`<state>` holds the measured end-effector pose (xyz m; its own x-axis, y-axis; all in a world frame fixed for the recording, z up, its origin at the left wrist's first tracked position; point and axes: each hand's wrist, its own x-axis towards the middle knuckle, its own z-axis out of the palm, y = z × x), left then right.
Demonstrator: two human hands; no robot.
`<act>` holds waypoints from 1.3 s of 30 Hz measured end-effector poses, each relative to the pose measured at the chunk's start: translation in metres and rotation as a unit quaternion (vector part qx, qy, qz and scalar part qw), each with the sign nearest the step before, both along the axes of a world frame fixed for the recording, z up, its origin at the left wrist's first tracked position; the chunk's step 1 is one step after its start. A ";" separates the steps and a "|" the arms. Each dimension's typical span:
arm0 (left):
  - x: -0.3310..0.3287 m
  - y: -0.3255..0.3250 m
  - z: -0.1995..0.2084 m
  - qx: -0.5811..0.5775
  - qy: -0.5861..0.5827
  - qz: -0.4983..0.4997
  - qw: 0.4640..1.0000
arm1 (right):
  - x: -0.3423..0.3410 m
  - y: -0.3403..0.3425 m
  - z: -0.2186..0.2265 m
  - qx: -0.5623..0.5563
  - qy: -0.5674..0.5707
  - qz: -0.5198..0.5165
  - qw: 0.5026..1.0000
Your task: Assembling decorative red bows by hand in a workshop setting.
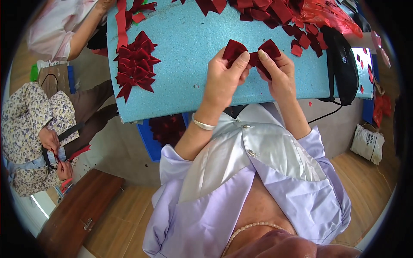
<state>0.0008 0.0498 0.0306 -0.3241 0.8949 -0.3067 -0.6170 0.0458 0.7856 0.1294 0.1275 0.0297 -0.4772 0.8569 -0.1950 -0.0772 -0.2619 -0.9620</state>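
Note:
A dark red velvet bow (pixel 232 48) is held up over the near part of the light blue table (pixel 185 56). My left hand (pixel 223 79) pinches it near its middle on the left side, thumb on top. On the other side my right hand (pixel 278 74) grips it with the thumb laid over the folded fabric. My fingers hide the underside and part of the bow's centre. To the left on the table lies an overlapping row of similar red bows (pixel 137 64).
Loose red bows (pixel 275 10), small red fabric squares (pixel 304 41) and a red plastic bag (pixel 329 17) cover the far right. A black bag (pixel 345 64) hangs at the right edge. Below stands a blue crate (pixel 148 144). At left, a co-worker's hands (pixel 50 139) hold red ribbon.

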 end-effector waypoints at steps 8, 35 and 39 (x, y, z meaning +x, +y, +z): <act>0.021 0.005 0.001 0.077 -0.042 0.119 0.989 | -0.021 -0.017 -0.003 -0.067 0.160 -0.019 0.985; -0.022 -0.013 0.011 0.051 0.121 0.094 0.987 | -0.020 -0.016 -0.004 0.086 0.097 -0.002 0.992; -0.012 -0.011 0.027 0.083 -0.010 0.156 0.984 | -0.019 -0.021 -0.005 0.055 0.134 -0.008 0.989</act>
<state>-0.0116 0.0383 0.0579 -0.5861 0.7913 -0.1741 -0.5967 -0.2761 0.7535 0.1108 0.1068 0.0244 -0.4849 0.8740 0.0317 -0.3360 -0.1528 -0.9294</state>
